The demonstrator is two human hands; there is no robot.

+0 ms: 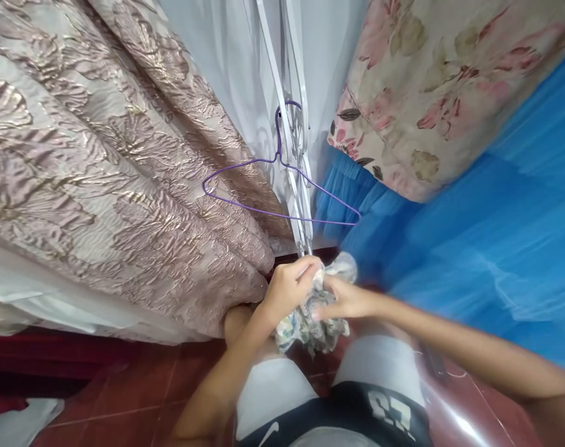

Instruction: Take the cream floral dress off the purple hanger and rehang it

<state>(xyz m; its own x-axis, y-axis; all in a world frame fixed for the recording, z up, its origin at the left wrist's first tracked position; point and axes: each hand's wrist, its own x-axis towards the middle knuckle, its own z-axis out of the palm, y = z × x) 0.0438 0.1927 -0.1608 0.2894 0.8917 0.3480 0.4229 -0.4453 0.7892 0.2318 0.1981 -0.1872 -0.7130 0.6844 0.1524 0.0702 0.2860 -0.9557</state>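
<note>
A bunched piece of light patterned cloth [313, 320], with grey, white and bluish tones, is gathered between my two hands above my lap. My left hand [292, 285] pinches its upper edge, fingers closed. From the other side my right hand [345, 298] grips the same cloth, thumb and fingers around the folds. Part of the cloth is hidden behind the fingers, and its full shape cannot be made out. Just beyond both hands an unloaded purple hanger [282, 162] hangs by its hook on a white strap-like hanging strip [289, 124].
On the left hangs a pink-gold embossed fabric [138, 167]. To the right are a floral cloth [417, 93] and blue tulle [487, 236]. A pale sheet [226, 43] hangs behind the strip. Red floor tiles [138, 397] lie below, with white cloth [22, 422] at lower left.
</note>
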